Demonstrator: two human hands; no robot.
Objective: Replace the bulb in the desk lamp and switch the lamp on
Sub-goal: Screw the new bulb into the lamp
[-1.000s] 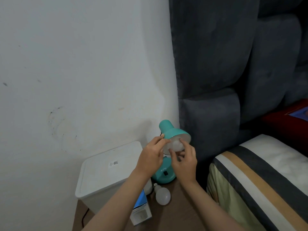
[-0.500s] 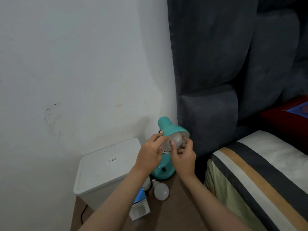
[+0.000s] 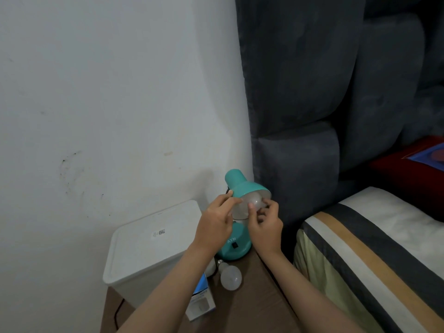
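Observation:
A teal desk lamp [image 3: 242, 182] stands on a brown bedside table [image 3: 252, 306], its shade tilted toward me and unlit. A white bulb [image 3: 255, 200] sits in the mouth of the shade. My right hand [image 3: 265, 225] pinches that bulb with thumb and fingers. My left hand [image 3: 215, 224] holds the shade's left rim with its fingertips. The lamp's round base with a black switch [image 3: 235, 245] shows between my wrists. A second white bulb [image 3: 230, 277] lies loose on the table in front of the base.
A white lidded plastic box [image 3: 146, 246] fills the table's left part against the wall. A blue-and-white bulb carton [image 3: 201, 302] lies beside it. A dark padded headboard [image 3: 300, 116] and a striped bed [image 3: 374, 255] stand close on the right.
My right hand's fingers have shifted around the bulb in the shade. My left hand stays on the shade's rim. The view has drifted slightly.

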